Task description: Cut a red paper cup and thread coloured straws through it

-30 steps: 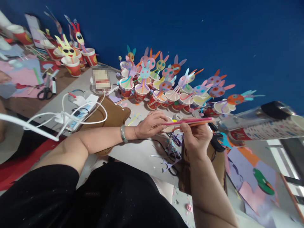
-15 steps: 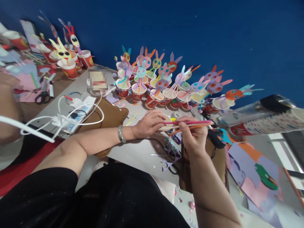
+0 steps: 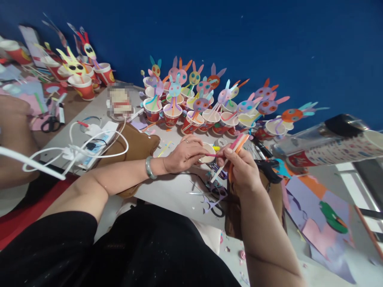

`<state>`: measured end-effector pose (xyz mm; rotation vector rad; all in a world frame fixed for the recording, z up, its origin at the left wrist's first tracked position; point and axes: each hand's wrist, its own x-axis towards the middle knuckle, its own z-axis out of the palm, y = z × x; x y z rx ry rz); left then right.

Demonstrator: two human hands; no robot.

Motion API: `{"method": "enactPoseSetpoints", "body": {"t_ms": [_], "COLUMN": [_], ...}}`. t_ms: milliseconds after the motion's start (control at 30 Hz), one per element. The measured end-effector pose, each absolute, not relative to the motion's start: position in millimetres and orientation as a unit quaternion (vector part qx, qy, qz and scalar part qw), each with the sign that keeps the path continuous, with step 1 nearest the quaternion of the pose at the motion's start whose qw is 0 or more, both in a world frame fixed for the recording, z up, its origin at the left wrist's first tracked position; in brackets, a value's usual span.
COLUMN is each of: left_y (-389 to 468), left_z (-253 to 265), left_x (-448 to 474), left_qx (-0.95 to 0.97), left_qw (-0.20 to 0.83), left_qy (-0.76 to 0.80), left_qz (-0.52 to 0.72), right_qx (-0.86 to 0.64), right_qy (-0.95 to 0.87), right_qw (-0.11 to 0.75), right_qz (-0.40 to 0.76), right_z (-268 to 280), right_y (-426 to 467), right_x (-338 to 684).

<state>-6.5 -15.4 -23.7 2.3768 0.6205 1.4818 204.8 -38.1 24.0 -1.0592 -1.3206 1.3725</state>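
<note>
My left hand [image 3: 186, 154], a ring on one finger and a bangle at its wrist, pinches one end of a thin pink strip [image 3: 212, 155]. Closed around the strip's other part and a small bundle of orange and white strips [image 3: 219, 171] is my right hand [image 3: 243, 169]. The strips look like narrow paper; their middles are hidden by my fingers. Just behind the hands stands a paper cup [image 3: 207, 148], partly covered by my left fingers. Scissors [image 3: 217, 209] and purple paper scraps [image 3: 211, 204] lie below the right hand.
Several red paper cups [image 3: 172, 115] with paper rabbit heads stand along the blue wall. A power strip [image 3: 98, 145] with white cables is at left, a clear bottle [image 3: 323, 147] at right. Coloured paper [image 3: 317, 223] lies at far right. Another person's arm [image 3: 14, 139] shows at left.
My right hand has turned the bundle of strips, so the white and orange ones now slant downward. The left hand keeps its pinch on the pink strip. The view has shifted slightly.
</note>
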Motion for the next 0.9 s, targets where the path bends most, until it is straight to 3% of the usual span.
{"method": "enactPoseSetpoints", "body": {"t_ms": [433,600,900], "left_y": [-25.2,-32.8,-31.8], "left_z": [-14.3,-6.5,1.4], "left_x": [-2.9,-1.7,-3.6], "left_qx": [0.807,0.789,0.698], "left_qw": [0.198,0.287,0.481], "left_qy": [0.242,0.245,0.303], "left_qz": [0.501,0.486,0.435], "right_qx": [-0.434,-0.424,-0.461], "right_qy": [-0.56,-0.561,-0.535], "right_qw": [0.481,0.46,0.506], "right_qz": [0.517,0.543,0.496], "right_z": [16.0,19.6,22.1], "right_y": [-32.4,-33.9,-33.2], "right_x": [200.3,200.0,202.4]}}
